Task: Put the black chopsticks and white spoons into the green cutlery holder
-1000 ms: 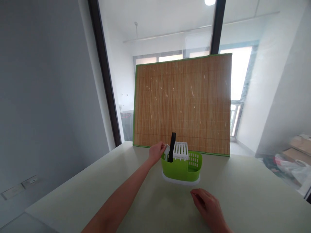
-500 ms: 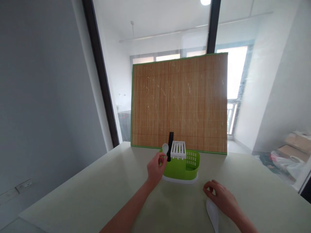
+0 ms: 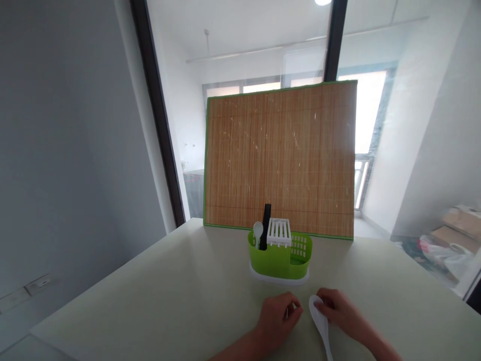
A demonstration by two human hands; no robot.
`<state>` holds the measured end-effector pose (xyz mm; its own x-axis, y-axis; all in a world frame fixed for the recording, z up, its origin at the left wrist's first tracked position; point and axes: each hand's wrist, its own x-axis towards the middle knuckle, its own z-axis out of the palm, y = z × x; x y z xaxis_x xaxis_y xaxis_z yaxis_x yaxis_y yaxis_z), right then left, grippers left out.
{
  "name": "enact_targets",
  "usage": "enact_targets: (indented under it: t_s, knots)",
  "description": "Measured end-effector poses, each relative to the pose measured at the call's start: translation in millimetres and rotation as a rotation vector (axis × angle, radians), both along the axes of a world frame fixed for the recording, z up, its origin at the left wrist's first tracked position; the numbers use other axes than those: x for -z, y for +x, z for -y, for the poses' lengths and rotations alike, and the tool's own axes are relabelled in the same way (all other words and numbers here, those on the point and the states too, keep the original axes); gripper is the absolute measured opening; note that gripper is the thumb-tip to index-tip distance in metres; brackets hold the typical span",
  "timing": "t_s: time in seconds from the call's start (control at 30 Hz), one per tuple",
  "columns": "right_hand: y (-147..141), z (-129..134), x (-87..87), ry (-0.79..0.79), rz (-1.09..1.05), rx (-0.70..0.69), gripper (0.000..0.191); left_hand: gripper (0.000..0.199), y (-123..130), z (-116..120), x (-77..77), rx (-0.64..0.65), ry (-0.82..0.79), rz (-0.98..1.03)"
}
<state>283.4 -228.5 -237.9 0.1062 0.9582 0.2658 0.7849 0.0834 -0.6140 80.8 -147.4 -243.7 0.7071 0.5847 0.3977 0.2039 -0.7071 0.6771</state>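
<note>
A white rice paddle [image 3: 319,321] lies toward the front of the table, its broad head pointing away from me and its handle running to the lower picture edge. My right hand [image 3: 340,310] is closed on the right side of that head. To the left of the paddle, my left hand [image 3: 280,317] rests with its fingers curled and no object visible in them. Beyond both hands stands a green utensil caddy [image 3: 274,260] on a white base. Pale spoons [image 3: 257,230] and black chopsticks [image 3: 266,225] stand upright in its left part. A white slotted rack [image 3: 279,230] sits across the caddy's middle.
Behind the caddy, a bamboo mat [image 3: 280,160] with green edging stands upright near the far table edge. The pale table [image 3: 180,296] spreads to both sides. Glass panels with dark frames rise behind it. Cardboard boxes [image 3: 460,225] are at the far right.
My left hand has let go of the spoon, now standing in the caddy, and has come back toward me beside the paddle. My right hand has taken hold of the paddle's head, which has shifted slightly left.
</note>
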Motion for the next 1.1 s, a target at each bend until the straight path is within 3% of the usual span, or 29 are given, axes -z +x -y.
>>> enact_targets:
  t_s: [0.17, 0.3, 0.43, 0.6, 0.77, 0.9, 1.0, 1.1]
  knots:
    - [-29.2, 7.6, -34.6, 0.412, -0.004, 0.143, 0.021, 0.022, -6.2, 1.4, -1.5, 0.063, 0.044, 0.099]
    - [-48.4, 13.5, -37.0, 0.62, 0.064, 0.107, 0.02, 0.026, -6.7, 3.0, 2.1, 0.114, 0.11, 0.097]
    - [-58.8, 12.8, -28.7, 0.639, 0.084, 0.068, 0.024, 0.018, -4.3, 2.2, 6.1, 0.079, 0.15, 0.053]
    - [-67.0, 9.9, -19.9, 0.612, 0.089, 0.083, 0.028, 0.023, -4.3, 0.5, 7.7, 0.048, 0.128, 0.048]
    - [-77.1, 3.4, -10.4, 0.581, 0.036, 0.033, 0.032, 0.023, -3.9, 1.9, 5.2, 0.143, 0.061, 0.099]
    - [-81.7, -0.7, -3.6, 0.545, 0.012, -0.033, 0.025, 0.023, -3.1, 1.5, 7.3, 0.143, 0.055, 0.108]
    - [-82.2, -1.7, 0.2, 0.516, -0.001, -0.029, 0.014, 0.024, -3.6, 0.0, 10.4, 0.123, 0.06, 0.065]
    - [-81.7, -2.1, 3.1, 0.484, 0.001, -0.008, 0.016, 0.024, -3.9, -1.2, 12.5, 0.112, 0.083, 0.026]
